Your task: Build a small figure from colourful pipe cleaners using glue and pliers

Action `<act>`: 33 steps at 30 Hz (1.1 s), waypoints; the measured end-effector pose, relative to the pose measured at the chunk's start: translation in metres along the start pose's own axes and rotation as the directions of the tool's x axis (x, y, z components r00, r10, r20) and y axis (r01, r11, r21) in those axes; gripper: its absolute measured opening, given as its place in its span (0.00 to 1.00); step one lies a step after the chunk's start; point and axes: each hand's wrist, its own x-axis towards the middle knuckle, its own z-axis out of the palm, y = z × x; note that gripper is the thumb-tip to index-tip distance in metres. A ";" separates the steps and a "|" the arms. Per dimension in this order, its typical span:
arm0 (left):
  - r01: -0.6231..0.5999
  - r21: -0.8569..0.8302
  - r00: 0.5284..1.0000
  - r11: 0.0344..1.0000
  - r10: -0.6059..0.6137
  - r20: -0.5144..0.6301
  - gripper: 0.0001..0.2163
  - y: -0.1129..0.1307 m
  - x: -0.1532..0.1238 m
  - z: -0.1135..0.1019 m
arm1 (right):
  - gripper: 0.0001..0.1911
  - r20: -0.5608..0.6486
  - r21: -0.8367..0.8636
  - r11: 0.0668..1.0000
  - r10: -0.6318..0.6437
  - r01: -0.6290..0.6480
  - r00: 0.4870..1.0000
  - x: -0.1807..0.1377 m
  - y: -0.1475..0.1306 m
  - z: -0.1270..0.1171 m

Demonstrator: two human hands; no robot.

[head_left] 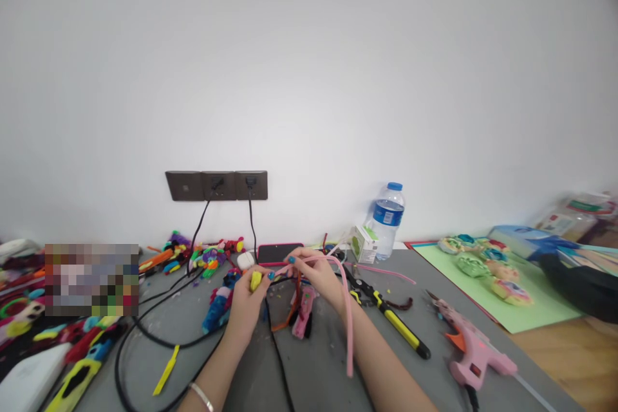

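My left hand (247, 302) is closed, with a small yellow fuzzy piece (255, 280) held at its fingers. Pinched in my right hand (316, 273) is a long pink pipe cleaner (348, 322), whose free end arches over the wrist and hangs along the forearm. Between the two hands a short pink stretch runs close to my left fingertips; whether it joins the yellow piece I cannot tell. Just below lie a pink fuzzy piece (304, 312) and an orange-brown pipe cleaner (291, 312). A blue fuzzy figure (218, 309) rests left of my left hand.
Black cables (277, 360) cross the grey table. Yellow-black pliers (396, 322) and a pink glue gun (476, 360) lie at right. A water bottle (387, 222), small box (364, 243) and phone (280, 253) stand or lie near the wall. Colourful pipe-cleaner pieces (210, 259) crowd the left.
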 end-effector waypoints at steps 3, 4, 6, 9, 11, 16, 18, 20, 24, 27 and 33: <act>0.022 0.006 0.996 1.000 -0.022 0.091 0.15 0.002 -0.002 0.001 | 0.13 -0.018 0.049 0.999 -0.008 0.009 1.000 0.002 0.002 -0.001; 0.027 0.010 0.992 1.000 -0.028 0.127 0.15 0.003 -0.002 0.002 | 0.14 -0.026 0.072 0.997 -0.015 0.017 1.000 0.003 0.004 -0.002; 0.035 0.011 0.979 0.999 -0.037 0.202 0.16 0.004 -0.003 0.003 | 0.14 -0.031 0.105 0.993 -0.046 0.049 0.998 0.005 0.009 -0.005; 0.054 -0.007 0.953 0.999 -0.050 0.298 0.17 0.003 -0.004 0.006 | 0.12 -0.010 0.121 0.989 -0.080 0.081 0.997 0.007 0.015 -0.006; 0.075 -0.022 0.935 0.997 -0.063 0.349 0.18 0.002 -0.004 0.008 | 0.12 0.032 0.137 0.988 -0.078 0.073 0.996 0.007 0.017 -0.006; 0.132 -0.064 0.901 0.989 -0.093 0.423 0.18 0.005 -0.008 0.011 | 0.14 0.077 0.159 0.985 -0.074 0.061 0.994 0.006 0.014 -0.004; 0.173 -0.085 0.887 0.981 -0.117 0.447 0.19 0.007 -0.010 0.011 | 0.14 0.075 0.164 0.985 -0.065 0.052 0.995 0.006 0.013 -0.003; 0.231 -0.122 0.876 0.965 -0.152 0.457 0.19 0.009 -0.011 0.012 | 0.14 0.068 0.178 0.983 -0.057 0.044 0.996 0.006 0.013 -0.003; 0.301 -0.248 0.897 0.921 -0.185 0.403 0.19 0.009 -0.011 0.012 | 0.13 -0.005 0.209 0.976 -0.068 0.068 0.998 0.007 0.012 -0.003; 0.286 -0.366 0.935 0.886 -0.174 0.309 0.18 0.009 -0.007 0.010 | 0.13 -0.026 0.188 0.978 -0.083 0.087 0.996 0.006 0.009 -0.004; 0.193 -0.502 0.980 0.843 -0.189 0.060 0.18 0.007 0.001 0.003 | 0.14 0.081 0.131 0.991 -0.050 0.039 0.995 0.002 0.005 0.003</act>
